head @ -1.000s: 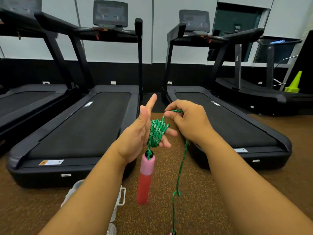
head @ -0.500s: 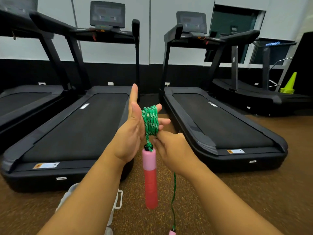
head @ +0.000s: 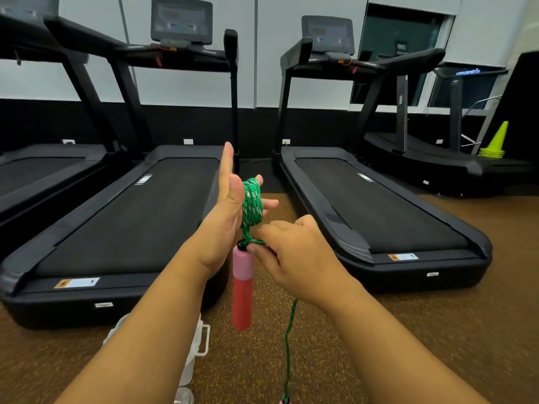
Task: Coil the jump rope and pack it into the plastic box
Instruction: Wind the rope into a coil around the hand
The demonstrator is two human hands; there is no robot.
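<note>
— What has changed since half a second ago?
— Little: your right hand point(head: 294, 252) still pinches the green jump rope point(head: 251, 205) beside the pink handle point(head: 242, 287); the coil stays wound round your left hand point(head: 230, 211), fingers straight.
— Which way does it point?
— The handle hangs vertical, tip toward the floor point(head: 379, 345), just beside the plastic box point(head: 201, 339).

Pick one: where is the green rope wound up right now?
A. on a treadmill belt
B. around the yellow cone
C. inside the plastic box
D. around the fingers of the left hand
D: the green rope sits in loops around the fingers of the left hand, held up in the air.
</note>
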